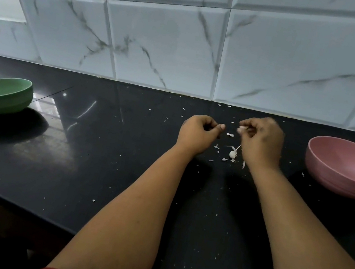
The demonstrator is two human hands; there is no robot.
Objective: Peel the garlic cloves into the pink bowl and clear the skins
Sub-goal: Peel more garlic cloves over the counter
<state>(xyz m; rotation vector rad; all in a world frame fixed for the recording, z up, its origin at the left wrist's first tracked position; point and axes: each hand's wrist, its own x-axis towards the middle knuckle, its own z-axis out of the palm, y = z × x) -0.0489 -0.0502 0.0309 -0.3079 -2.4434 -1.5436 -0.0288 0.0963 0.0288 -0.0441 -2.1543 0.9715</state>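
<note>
A small pale garlic clove (242,129) is pinched at the fingertips of the right hand (261,142), raised above the black counter (71,163). Only its end shows, poking out leftward toward the left hand (198,133); the rest is hidden behind the curled fingers, so its long axis seems to run roughly left to right but cannot be read with certainty. The right grip is closed around that clove, thumb and forefinger meeting on it.

The left hand sits just beside it, apart by a narrow gap, its fingers curled into a loose fist with the thumb tip pointing right. Whether anything is pinched inside it cannot be told.

Below the gap between the hands, a second clove (232,154) lies on the counter, round and white, with a thin strip of skin trailing up and right from it. Torn skins (229,134) are scattered close around it, and finer flecks are spread across the counter.

The pink bowl (346,167) stands to the right of the right hand, its right side cut off by the frame; the visible inside looks bare. A green bowl (0,95) sits well apart at the far left, tilted slightly.
</note>
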